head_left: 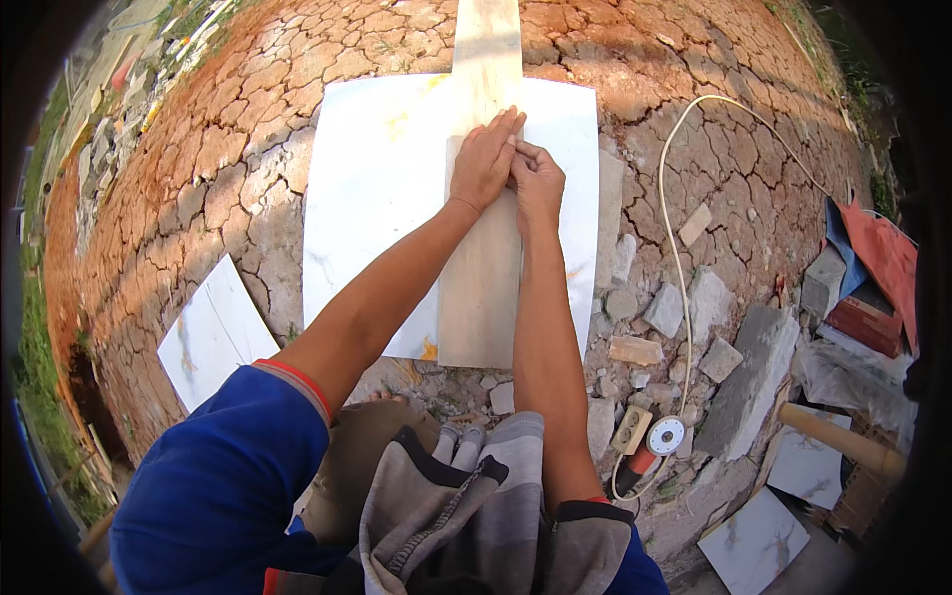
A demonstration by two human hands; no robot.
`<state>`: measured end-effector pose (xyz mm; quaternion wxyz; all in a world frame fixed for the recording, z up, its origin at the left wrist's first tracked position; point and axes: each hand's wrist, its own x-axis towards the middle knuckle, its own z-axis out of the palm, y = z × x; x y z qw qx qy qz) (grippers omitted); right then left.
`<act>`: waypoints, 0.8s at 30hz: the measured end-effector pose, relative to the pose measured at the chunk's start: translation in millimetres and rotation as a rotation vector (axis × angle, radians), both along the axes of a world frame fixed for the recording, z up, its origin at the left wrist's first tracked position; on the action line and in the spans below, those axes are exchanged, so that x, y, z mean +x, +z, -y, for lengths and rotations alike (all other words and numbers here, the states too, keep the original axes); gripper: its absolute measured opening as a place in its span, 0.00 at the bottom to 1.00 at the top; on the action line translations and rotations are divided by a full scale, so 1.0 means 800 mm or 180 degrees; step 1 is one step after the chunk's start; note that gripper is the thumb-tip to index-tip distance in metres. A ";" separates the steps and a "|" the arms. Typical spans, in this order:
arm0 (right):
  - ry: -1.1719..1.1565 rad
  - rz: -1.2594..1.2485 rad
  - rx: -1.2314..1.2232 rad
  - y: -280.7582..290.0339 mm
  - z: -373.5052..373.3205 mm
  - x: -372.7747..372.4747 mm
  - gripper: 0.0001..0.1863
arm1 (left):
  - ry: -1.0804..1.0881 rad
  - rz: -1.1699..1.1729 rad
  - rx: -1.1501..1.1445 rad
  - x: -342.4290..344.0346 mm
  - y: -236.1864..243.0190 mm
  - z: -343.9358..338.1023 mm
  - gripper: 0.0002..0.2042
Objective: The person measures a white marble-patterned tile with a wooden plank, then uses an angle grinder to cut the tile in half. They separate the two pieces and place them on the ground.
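A large white tile (372,228) with faint yellowish marks lies on the ground in front of me. On it rests a grey-brown wood-grain plank (481,307), running away from me. A paler wood-grain plank (488,59) reaches past the tile's far edge, meeting or overlapping the first one under my hands. My left hand (483,164) lies over the planks, fingers stretched out flat and pointing forward. Right beside it, my right hand (538,186) is closed in a pinch at the planks' right edge. What it pinches, if anything, is hidden by the fingers.
Cracked dry soil surrounds the tile. A cut white tile (218,332) lies at left. At right are broken concrete pieces (749,382), a socket block (632,429), an angle grinder (662,438), a pale cable (666,198), a wooden pole (843,441) and marbled tile pieces (756,543).
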<state>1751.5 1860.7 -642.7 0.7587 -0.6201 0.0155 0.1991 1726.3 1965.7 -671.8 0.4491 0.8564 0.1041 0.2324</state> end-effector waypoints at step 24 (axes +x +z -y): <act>0.0286 0.1354 -0.2617 -0.058 -0.093 0.245 0.09 | 0.0586 -0.0811 0.1193 0.014 0.012 0.019 0.22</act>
